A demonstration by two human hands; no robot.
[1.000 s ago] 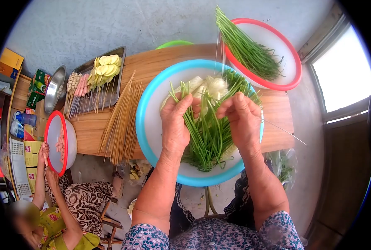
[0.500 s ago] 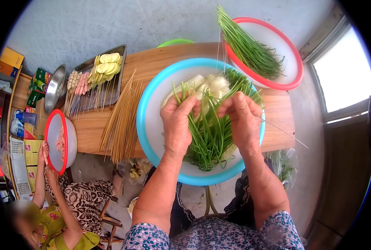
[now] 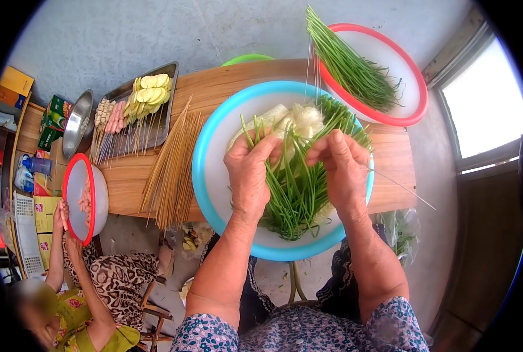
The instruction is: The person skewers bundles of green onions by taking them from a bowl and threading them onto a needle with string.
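Note:
My left hand is closed around a few green chives, whose ends stick up past the fingers. My right hand pinches a thin skewer that points out to the lower right. Both hands are over a white basin with a blue rim, fingertips a short way apart. Loose chives lie in a heap below them. Behind the hands, a crumpled clear plastic bag and more chives rest in the basin. The skewer's inner end is hidden by my right fingers.
A red-rimmed basin at the back right holds a chive bundle. Bare skewers lie left of the blue basin. A metal tray carries skewered slices. Another person works at a red-rimmed basin on the left.

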